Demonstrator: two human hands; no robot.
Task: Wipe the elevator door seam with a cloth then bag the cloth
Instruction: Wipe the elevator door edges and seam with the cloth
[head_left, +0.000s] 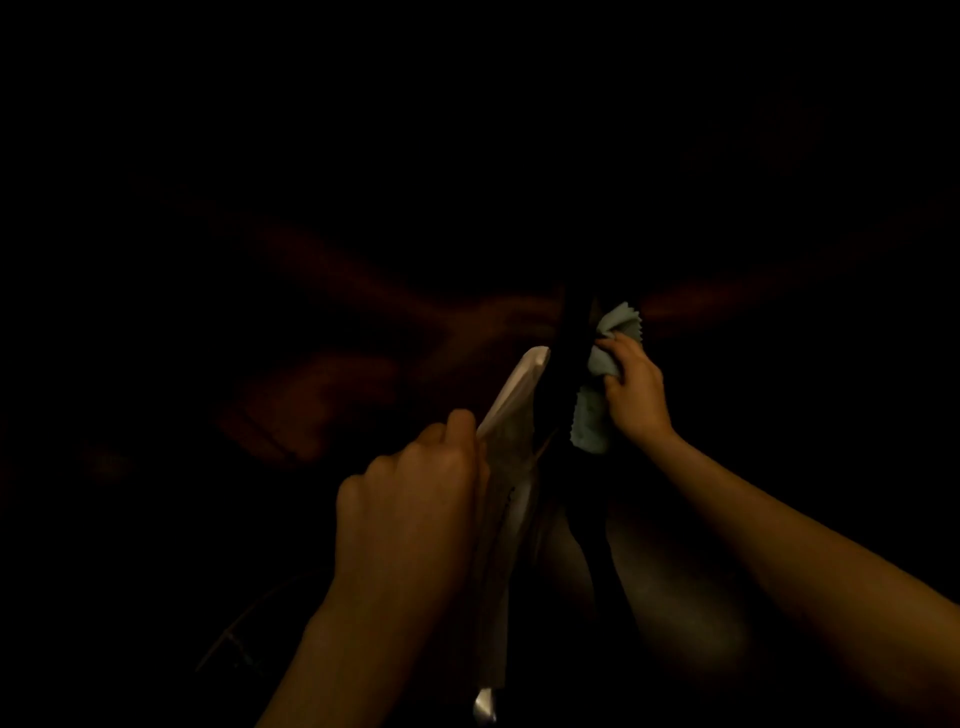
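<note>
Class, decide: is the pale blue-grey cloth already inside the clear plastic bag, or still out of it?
Out. The pale blue-grey cloth is bunched in the right hand; the left hand holds the clear plastic bag apart.

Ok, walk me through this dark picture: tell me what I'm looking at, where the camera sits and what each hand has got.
There is no machine here: these are a person's two bare hands. The single picture comes from a wide-angle camera worn on the person's head, looking forward and down, so the arms reach in from the bottom edge.

The right hand grips a pale, bluish cloth with zigzag-cut edges, bunched against a dark vertical strip. That strip is probably the elevator door seam, though the light is too dim to be sure.

The left hand holds a long, pale, shiny flat thing, likely the bag meant for the cloth; it runs from above the hand down past the wrist.

The cloth is not yet in the bag. Everything else is too dark to make out.
</note>
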